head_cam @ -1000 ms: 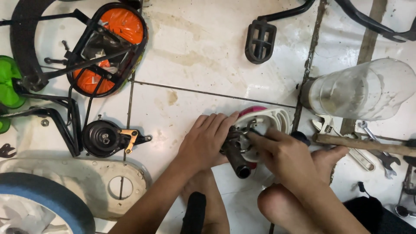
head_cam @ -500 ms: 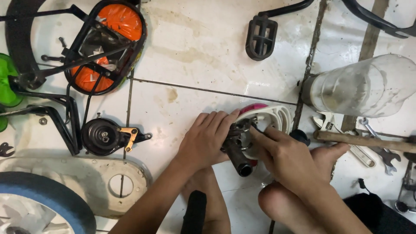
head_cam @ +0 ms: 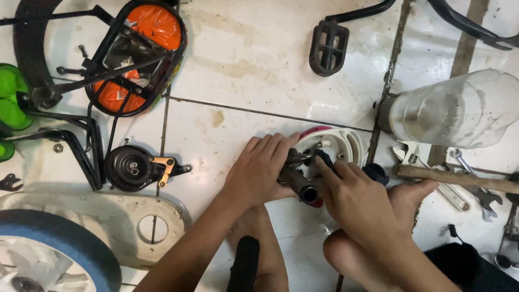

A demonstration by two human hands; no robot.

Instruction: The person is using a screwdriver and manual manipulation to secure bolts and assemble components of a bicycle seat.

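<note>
My left hand (head_cam: 258, 170) lies over a dark metal tube part (head_cam: 300, 187) and grips it from the left. My right hand (head_cam: 354, 197) holds the same part from the right, fingers curled near its top end. The tube rests against a white round plastic cover (head_cam: 346, 145) with a pink rim on the tiled floor. My bare feet (head_cam: 416, 194) sit just below and beside the hands. Where the tube meets the cover is hidden by my fingers.
A black drum brake unit (head_cam: 130, 167) with a gold bracket lies to the left. An orange wheel in a black frame (head_cam: 135, 54), a pedal (head_cam: 327, 48), a clear plastic bottle (head_cam: 459, 108), a hammer handle (head_cam: 459, 177), wrenches (head_cam: 481, 197) and a blue tyre (head_cam: 59, 243) surround me.
Both hands have stayed on the tube part with only small finger shifts. The view has drifted slightly.
</note>
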